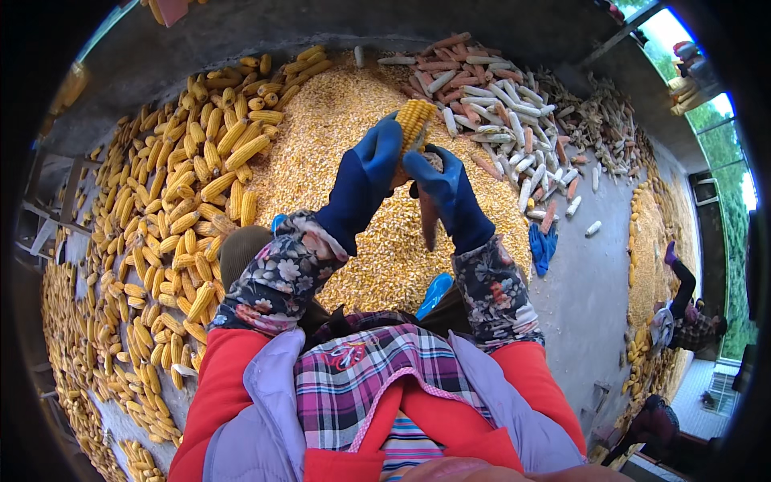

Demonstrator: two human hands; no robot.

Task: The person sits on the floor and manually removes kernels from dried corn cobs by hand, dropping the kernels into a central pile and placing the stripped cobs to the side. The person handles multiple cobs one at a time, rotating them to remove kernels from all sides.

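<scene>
My left hand, in a blue coated work glove, is closed around an ear of yellow corn. The ear tilts up above the fist, and part of its near side looks stripped. My right hand, gloved the same way, grips a bare reddish corncob whose narrow end sticks out below the palm. Both hands meet at the ear's lower part, where the fingers hide the contact. Beneath them spreads a heap of loose corn kernels.
Unshelled ears are piled on the left. Stripped white and reddish cobs lie at upper right, beside dry husks. A pair of blue gloves rests on the concrete floor. Other people are at far right.
</scene>
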